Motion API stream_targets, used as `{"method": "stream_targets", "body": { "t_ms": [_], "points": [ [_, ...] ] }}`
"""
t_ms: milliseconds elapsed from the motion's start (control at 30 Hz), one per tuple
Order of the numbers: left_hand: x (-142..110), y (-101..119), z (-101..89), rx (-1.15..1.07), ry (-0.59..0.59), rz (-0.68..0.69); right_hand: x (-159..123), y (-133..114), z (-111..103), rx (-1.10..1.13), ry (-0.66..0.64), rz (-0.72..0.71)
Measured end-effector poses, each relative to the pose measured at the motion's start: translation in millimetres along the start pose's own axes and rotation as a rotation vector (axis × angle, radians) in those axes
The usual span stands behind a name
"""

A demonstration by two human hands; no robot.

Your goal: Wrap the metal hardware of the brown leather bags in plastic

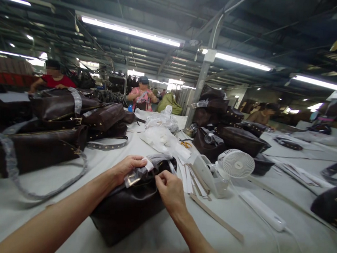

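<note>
Left hand (128,169) clamped on a strip of clear plastic film (135,176), a white tag at its end. Right hand (170,191) just beside it, fingers pinched together on the same film. Both are at the top of a dark brown leather handbag (127,214), which sits on the white-covered table (37,221) directly below them. More brown bags (53,109) heaped to the left; small white fan (238,164) and scissors (186,144) to the right.
</note>
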State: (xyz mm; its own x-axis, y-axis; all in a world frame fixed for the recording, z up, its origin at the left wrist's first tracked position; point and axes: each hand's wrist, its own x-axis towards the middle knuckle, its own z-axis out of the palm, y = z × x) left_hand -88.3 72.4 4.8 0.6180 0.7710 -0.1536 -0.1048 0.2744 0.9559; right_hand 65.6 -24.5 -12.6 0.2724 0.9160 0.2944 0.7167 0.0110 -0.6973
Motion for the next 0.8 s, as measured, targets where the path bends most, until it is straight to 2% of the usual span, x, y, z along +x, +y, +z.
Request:
{"method": "stream_targets", "body": {
  "t_ms": [200,433,567,633,767,800],
  "points": [
    [-4,-2,-2.9,-0.037,0.003,0.026,6,-5,3,-0.029,0.066,0.068],
    [5,-9,3.2,0.009,0.024,0.031,14,5,2,0.055,-0.028,0.249],
    [4,-9,6.8,0.057,0.045,0.041,9,7,-10,0.076,0.104,0.174],
    [3,-8,8.0,0.08,0.055,0.043,3,5,-16,0.233,0.099,0.166],
    [1,-8,11.9,0.132,0.073,0.063,-9,-5,-18,0.823,-0.208,0.429],
    [0,-8,13.2,0.146,0.075,0.071,-11,-7,-16,0.947,-0.253,0.492]
  ]
}}
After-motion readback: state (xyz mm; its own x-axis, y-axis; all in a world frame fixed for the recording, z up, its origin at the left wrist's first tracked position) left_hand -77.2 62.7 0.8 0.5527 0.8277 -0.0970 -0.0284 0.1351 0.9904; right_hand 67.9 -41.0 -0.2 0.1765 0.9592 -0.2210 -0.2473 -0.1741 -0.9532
